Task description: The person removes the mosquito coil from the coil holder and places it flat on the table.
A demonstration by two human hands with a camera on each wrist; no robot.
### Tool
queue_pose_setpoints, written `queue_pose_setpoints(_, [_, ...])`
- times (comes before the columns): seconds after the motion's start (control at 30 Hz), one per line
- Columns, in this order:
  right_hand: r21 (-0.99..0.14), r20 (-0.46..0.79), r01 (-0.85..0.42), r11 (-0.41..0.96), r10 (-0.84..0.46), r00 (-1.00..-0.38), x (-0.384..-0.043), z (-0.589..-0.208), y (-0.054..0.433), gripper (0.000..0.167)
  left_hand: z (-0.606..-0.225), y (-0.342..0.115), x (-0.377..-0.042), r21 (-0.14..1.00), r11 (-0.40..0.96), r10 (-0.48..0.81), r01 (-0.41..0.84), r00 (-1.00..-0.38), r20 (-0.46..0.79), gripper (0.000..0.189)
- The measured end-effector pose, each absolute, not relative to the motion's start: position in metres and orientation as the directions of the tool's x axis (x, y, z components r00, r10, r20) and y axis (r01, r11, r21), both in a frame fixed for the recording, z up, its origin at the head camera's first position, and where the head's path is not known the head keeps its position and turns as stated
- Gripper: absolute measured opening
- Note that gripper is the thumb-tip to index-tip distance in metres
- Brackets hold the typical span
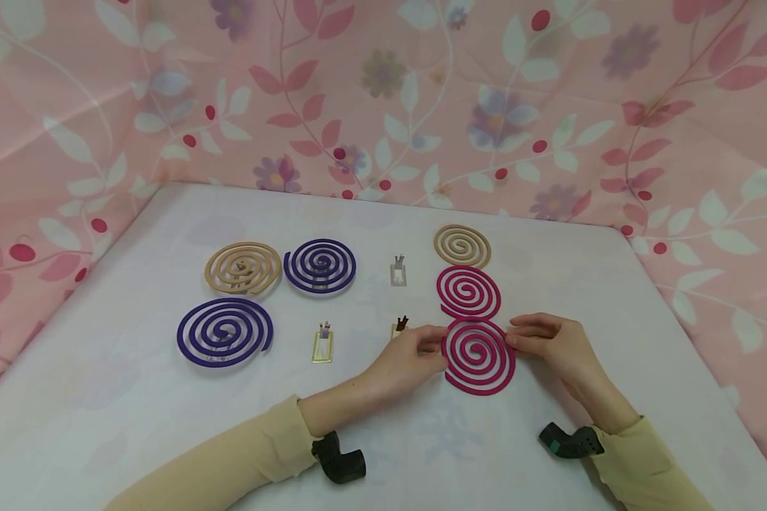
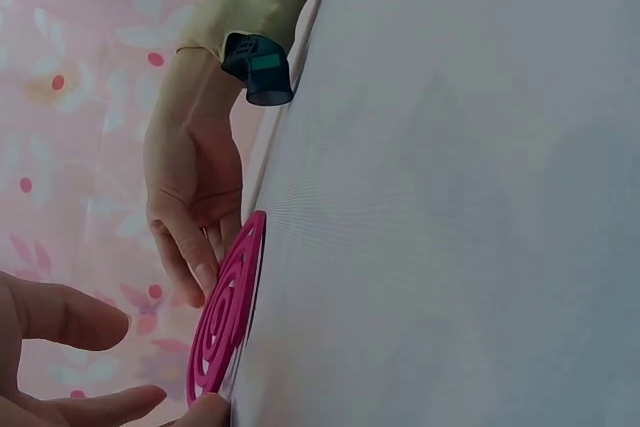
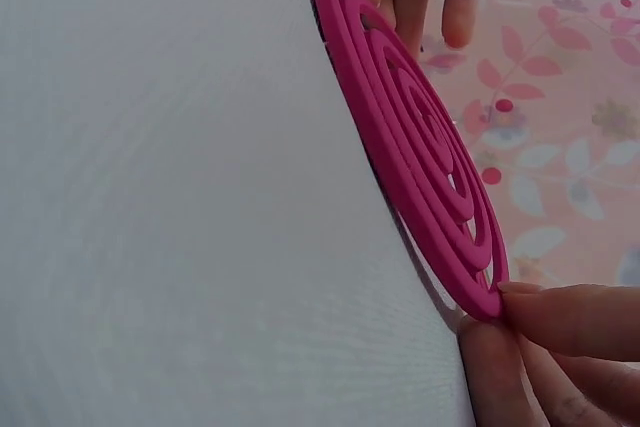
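A magenta mosquito coil (image 1: 478,349) lies nearest the front in a column at the right of the table. My right hand (image 1: 552,348) pinches its right edge, the thumb (image 3: 570,317) on top and fingers beneath. On the opposite side my left hand (image 1: 409,358) has its fingertips at the left edge; in the left wrist view its fingers are spread apart, one fingertip (image 2: 208,410) against the rim. Directly behind is a second magenta coil (image 1: 469,292), its front edge meeting the held one. Beyond that lies a tan coil (image 1: 462,246).
On the left sit another tan coil (image 1: 243,267) and two dark blue coils (image 1: 319,265), raised on small metal stands. Loose stands lie mid-table: a silver one (image 1: 398,275), a gold one (image 1: 322,346), and another (image 1: 399,327) partly behind my left hand. A floral curtain (image 1: 383,92) hangs behind.
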State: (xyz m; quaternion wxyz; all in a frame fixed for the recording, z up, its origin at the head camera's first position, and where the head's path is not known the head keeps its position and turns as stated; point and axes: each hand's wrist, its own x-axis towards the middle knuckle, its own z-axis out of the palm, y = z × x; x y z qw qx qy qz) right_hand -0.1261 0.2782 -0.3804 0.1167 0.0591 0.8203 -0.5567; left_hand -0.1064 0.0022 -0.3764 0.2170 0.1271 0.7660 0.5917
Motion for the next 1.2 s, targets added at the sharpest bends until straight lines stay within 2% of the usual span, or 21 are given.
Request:
queue_pose_setpoints(0.17, [-0.902, -0.249, 0.217, 0.372, -0.040, -0.968, -0.1260, -0.3800, 0.2787, 0.052, -0.3745, 0.0029, -0.1046, 0.952, 0.305, 0.464, -0.016, -0.871, -0.164, 0.048])
queue_pose_setpoints(0.47, [-0.888, -0.249, 0.222, 0.402, -0.013, -0.969, -0.1255, -0.3811, 0.2798, 0.051, -0.3742, 0.0023, -0.1031, 0.956, 0.293, 0.469, -0.029, -0.867, -0.170, 0.047])
queue_pose_setpoints(1.2, [-0.954, -0.243, 0.235, 0.188, -0.018, -0.970, -0.1272, -0.3816, 0.2781, 0.052, -0.3676, -0.0001, -0.1014, 0.966, 0.248, 0.464, -0.068, -0.868, -0.180, 0.042])
